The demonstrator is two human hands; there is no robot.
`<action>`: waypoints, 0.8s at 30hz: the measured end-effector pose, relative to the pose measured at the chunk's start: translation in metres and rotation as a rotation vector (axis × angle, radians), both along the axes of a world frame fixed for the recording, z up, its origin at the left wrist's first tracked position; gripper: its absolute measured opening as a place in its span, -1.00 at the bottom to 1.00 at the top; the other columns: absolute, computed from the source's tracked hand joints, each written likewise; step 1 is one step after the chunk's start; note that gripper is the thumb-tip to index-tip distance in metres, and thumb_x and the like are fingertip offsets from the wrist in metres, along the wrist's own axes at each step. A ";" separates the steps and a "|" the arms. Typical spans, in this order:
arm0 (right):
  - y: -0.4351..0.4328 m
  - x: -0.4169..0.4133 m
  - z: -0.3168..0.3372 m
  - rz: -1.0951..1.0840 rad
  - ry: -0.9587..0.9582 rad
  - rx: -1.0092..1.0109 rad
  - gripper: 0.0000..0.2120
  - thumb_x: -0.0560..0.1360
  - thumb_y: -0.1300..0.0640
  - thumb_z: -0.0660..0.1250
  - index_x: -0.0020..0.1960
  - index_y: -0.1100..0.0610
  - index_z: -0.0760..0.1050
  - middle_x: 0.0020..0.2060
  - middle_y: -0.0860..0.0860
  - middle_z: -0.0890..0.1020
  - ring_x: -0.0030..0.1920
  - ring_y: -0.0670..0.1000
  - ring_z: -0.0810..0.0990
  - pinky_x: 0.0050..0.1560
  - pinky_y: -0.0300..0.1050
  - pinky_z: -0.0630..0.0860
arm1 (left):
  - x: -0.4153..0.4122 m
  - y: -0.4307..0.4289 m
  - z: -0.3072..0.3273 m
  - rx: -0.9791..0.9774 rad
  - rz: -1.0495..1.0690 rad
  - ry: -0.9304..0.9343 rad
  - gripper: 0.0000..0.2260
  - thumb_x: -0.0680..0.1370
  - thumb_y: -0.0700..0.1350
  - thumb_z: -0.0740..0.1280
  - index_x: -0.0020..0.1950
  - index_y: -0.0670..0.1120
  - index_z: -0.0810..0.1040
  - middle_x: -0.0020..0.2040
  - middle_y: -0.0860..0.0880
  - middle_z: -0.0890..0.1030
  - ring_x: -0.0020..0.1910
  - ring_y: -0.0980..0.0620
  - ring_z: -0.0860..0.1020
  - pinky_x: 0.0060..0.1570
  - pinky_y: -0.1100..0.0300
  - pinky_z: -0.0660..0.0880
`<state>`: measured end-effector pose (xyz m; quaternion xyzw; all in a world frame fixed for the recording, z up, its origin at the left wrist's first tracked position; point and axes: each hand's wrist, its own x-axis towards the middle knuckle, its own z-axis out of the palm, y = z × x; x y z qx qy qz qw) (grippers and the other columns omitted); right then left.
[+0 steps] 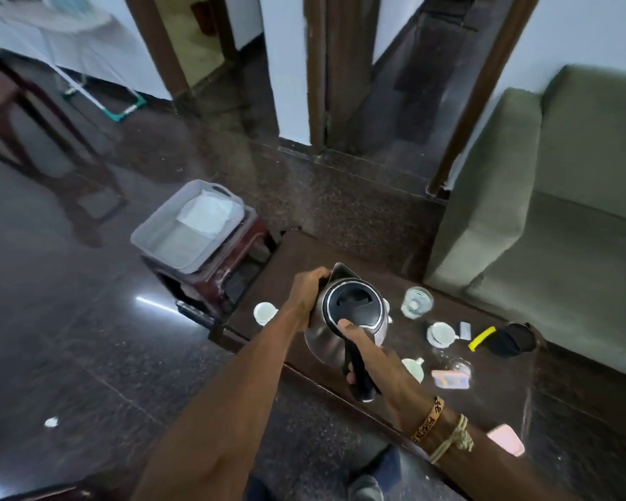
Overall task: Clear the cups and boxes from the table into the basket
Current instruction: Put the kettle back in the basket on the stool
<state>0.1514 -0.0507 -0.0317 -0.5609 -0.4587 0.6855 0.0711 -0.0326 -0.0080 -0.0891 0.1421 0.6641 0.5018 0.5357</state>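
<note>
Both hands hold the steel kettle (347, 320) above the table (492, 395): right hand (373, 356) wrapped round its black handle, left hand (308, 291) curled against its far side. White cups (442, 333) and a pink box (450, 379) lie on the table; the basket (159, 254) sits far left on a stool (232, 276).

Both bare arms reach forward, forearms converging. The right hand (367, 352) curls round the handle (363, 386) of a kettle (353, 307), thumb laid forward on top, two bands on its wrist. The left hand (308, 294) grips the kettle's side, fingers curled.
</note>
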 end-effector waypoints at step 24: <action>-0.096 -0.306 0.021 0.586 0.025 0.323 -0.67 0.32 0.01 0.50 -0.50 0.04 0.43 -0.51 -0.08 0.48 -0.47 -0.09 0.41 -0.35 -0.16 0.36 | -0.302 -0.203 0.025 0.014 0.672 -0.175 -0.82 0.32 -0.06 0.39 -0.25 -0.13 0.74 -0.17 -0.17 0.72 -0.24 -0.11 0.68 -0.10 0.02 0.65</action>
